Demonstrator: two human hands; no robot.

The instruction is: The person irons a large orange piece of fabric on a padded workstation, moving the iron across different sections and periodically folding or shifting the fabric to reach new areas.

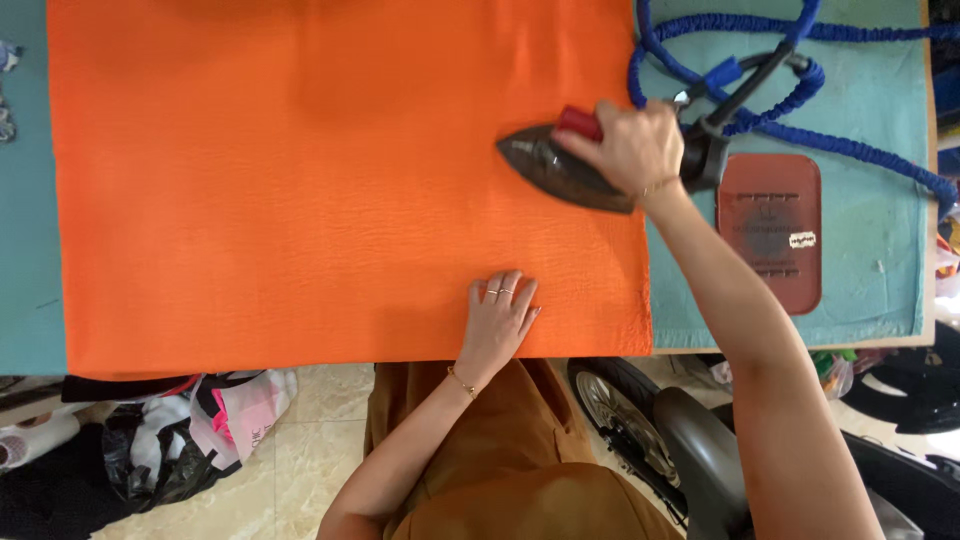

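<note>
At the right of the frame your right hand (632,148) grips the iron (560,170) mid-pressing on the orange cloth (300,180) while your left hand (498,318) lies flat and open near its lower edge, so the next pass likely needs that hand holding the cloth taut.

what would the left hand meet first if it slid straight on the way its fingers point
Likely the iron held by the right hand; only bare orange fabric lies between it and the left hand.

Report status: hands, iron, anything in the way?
Right hand gripping dark steam iron on orange cloth. Left hand flat on cloth. Blue hose coiled behind iron.
</note>
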